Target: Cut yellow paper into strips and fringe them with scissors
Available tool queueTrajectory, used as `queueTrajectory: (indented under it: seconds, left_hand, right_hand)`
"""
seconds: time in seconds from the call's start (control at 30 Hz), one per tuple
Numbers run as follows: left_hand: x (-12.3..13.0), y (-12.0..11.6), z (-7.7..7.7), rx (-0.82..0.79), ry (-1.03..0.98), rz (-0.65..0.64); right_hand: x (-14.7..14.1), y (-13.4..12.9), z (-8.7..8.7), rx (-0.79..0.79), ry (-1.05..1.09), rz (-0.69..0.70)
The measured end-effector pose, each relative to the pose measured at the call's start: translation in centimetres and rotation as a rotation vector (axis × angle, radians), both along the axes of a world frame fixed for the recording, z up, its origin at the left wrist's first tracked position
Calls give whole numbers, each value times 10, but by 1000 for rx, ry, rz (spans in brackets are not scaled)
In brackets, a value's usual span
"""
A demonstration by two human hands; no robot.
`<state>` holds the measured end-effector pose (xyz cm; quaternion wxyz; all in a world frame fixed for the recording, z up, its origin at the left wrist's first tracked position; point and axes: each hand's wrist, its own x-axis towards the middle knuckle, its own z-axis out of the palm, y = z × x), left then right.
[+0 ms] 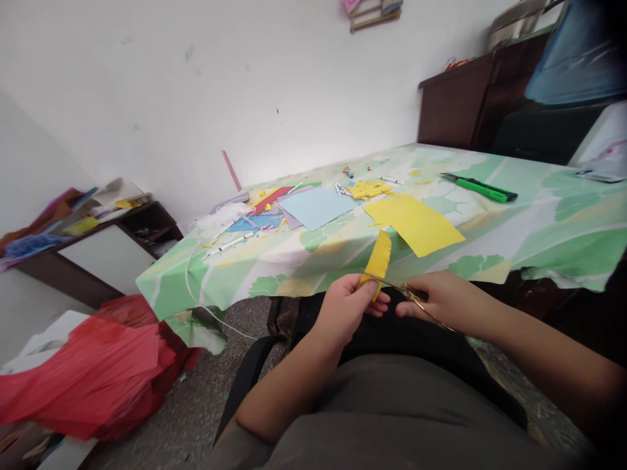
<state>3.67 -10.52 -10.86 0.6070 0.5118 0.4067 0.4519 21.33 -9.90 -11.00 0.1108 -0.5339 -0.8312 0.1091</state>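
Observation:
In the head view my left hand (349, 307) pinches the lower part of a narrow yellow paper strip (379, 253), which stands up with one wavy edge. My right hand (441, 300) grips gold-handled scissors (415, 297), fingers at the handles. The scissor blades reach left across the strip, just above my left fingers. Both hands are over my lap, in front of the table edge. On the table beyond them lie a larger yellow sheet (416, 222) and a heap of small yellow paper cutouts (369, 189).
A green utility knife (479, 187) lies at the right on the patterned tablecloth (543, 228). Light blue paper (318, 206), pens and scraps spread leftward. A white cord (193, 297) hangs off the left side. Red plastic bags (98, 372) sit on the floor.

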Motion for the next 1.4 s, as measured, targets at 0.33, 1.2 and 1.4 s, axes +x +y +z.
queueTrajectory:
  seconds: [0.33,1.2,1.4]
  left_hand:
    - [0,1,-2,37,0,41]
    - [2,0,-1,25,-25,61]
    - [2,0,-3,40,-67,83]
  right_hand:
    - [0,-4,2,-73,49,77]
    - [1,1,-4,0,14,19]
    - [0,-2,-1,-44,38,64]
